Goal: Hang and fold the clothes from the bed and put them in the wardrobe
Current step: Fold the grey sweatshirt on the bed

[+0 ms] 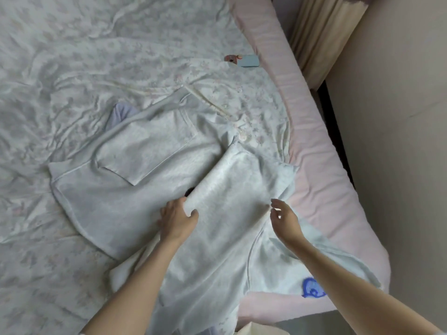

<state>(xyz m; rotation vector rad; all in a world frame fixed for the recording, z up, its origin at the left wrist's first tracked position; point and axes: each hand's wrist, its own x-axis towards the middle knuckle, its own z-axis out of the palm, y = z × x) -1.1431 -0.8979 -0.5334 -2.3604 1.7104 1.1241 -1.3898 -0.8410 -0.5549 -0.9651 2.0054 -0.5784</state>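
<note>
A pale grey hooded sweatshirt (116, 201) with a front pocket lies spread on the bed. One part of it is folded over toward the middle. My left hand (177, 220) grips the lower edge of that folded part, thumb on top and fingers under the cloth. My right hand (284, 220) hovers at the fold's right edge, with thumb and fingers close together at the fabric; whether it pinches the cloth is unclear. A white garment with a blue print (313, 287) lies partly under the sweatshirt at the lower right.
The bed has a pale floral cover (72, 56) and a pink mattress edge (312, 131) along the right. A small blue card with a pinkish item (248, 60) lies near the far edge. A bit of lilac cloth (121, 112) peeks from behind the sweatshirt. A curtain (321, 32) and wall stand at right.
</note>
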